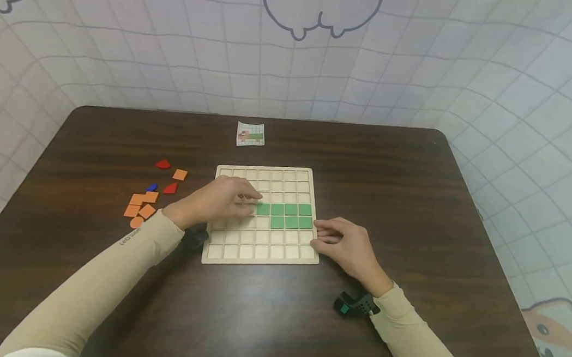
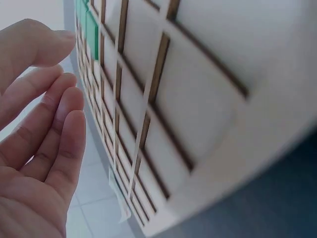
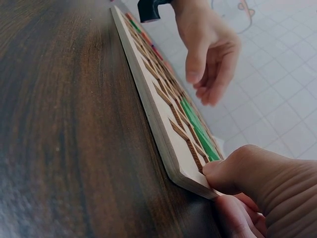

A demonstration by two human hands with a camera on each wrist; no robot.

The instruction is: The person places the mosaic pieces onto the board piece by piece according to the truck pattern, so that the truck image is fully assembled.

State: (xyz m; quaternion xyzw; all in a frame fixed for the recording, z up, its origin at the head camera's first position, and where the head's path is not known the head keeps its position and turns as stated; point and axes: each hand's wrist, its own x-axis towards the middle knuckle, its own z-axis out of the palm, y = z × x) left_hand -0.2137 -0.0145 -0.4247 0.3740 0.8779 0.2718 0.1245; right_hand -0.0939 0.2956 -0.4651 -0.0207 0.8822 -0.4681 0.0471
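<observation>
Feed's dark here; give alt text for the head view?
Left hand hovers over a gridded board holding seven visible green squares; right hand grips the board's right edge. Orange, red and blue pieces lie left, a picture card beyond.

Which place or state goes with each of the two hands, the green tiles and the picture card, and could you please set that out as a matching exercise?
Things
1. Left hand
2. Right hand
3. Green tiles
4. Picture card

Places or states
A. Gripping an edge of the board
B. Beyond the board's far edge
C. Above the board, holding nothing
D. Set in the board's squares

Right pairs: 1-C, 2-A, 3-D, 4-B
</observation>
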